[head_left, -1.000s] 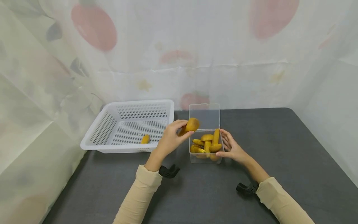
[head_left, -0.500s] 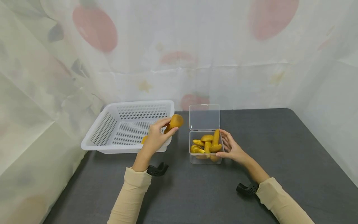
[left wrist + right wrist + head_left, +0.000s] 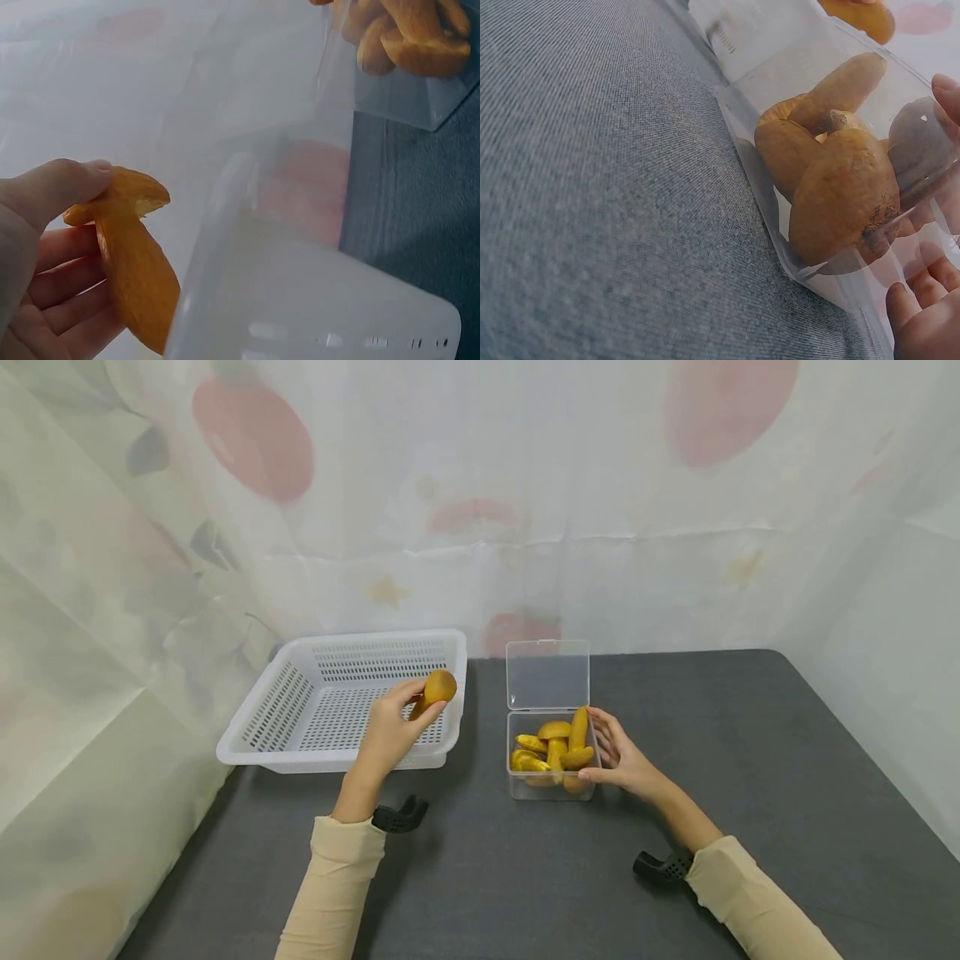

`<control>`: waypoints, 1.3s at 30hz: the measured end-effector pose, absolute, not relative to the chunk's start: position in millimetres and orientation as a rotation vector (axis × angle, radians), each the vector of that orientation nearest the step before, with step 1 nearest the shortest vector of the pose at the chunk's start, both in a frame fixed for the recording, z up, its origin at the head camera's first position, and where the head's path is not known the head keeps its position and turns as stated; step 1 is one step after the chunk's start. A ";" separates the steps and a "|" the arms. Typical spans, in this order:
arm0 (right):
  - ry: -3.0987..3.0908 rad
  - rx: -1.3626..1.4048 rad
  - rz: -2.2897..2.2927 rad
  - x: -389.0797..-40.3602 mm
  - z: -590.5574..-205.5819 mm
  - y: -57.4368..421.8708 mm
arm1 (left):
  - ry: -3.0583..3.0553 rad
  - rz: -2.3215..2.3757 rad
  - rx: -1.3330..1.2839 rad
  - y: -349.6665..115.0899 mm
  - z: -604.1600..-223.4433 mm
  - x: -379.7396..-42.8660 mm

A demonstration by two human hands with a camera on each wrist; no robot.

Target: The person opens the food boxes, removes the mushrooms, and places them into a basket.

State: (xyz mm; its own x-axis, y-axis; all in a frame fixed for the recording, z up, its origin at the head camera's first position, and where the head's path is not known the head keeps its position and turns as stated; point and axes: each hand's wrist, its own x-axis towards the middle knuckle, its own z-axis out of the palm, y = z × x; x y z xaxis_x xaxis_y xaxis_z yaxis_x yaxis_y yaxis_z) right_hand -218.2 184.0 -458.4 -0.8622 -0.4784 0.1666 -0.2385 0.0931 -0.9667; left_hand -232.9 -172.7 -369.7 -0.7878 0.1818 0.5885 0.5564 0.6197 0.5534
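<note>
In the head view my left hand (image 3: 384, 731) pinches a yellow-brown mushroom (image 3: 440, 686), cap outward, above the right part of a white perforated basket (image 3: 258, 758). The left wrist view has the thumb at the cap of this mushroom (image 3: 139, 270), its thick stem pointing down by the basket wall. My right hand (image 3: 630, 764) holds the right side of a clear plastic box (image 3: 529, 788), thumb at the front corner, fingers along the side. Several mushrooms (image 3: 556, 729) fill that box. Its hinged lid (image 3: 547, 675) stands raised at the back.
A dark grey cloth (image 3: 750, 760) covers the table. Behind it hangs a pale printed curtain (image 3: 615, 577), which the basket and box lid stand near. Black wrist mounts (image 3: 401, 815) sit on both wrists.
My left hand has carried the mushroom leftward from above the box to over the basket. A mushroom seen lying in the basket earlier is now hidden by that hand. My right hand stays put.
</note>
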 end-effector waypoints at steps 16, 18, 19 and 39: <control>2.174 -0.729 -1.855 -219.8 -460.4 184.6 | -2.472 -0.997 -0.460 -200.6 -388.3 -232.0; 2.175 -0.733 -1.854 -219.9 -460.0 184.6 | -2.487 -0.985 -0.449 -201.8 -389.8 -231.6; 2.175 -0.732 -1.854 -220.0 -460.1 184.5 | -2.487 -0.986 -0.455 -201.8 -390.2 -231.2; 2.169 -0.705 -1.866 -218.1 -459.3 183.9 | -2.399 -0.980 -0.697 -165.1 -377.8 -217.5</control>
State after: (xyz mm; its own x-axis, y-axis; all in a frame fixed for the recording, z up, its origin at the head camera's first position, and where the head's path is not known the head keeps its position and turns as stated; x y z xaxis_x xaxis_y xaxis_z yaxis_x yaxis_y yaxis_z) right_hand -218.1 183.9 -459.3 -0.8678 -0.4711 0.1579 -0.2266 0.0923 -0.9696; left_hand -217.5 -165.1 -377.8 -0.7691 0.2793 0.5749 0.6019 0.6192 0.5043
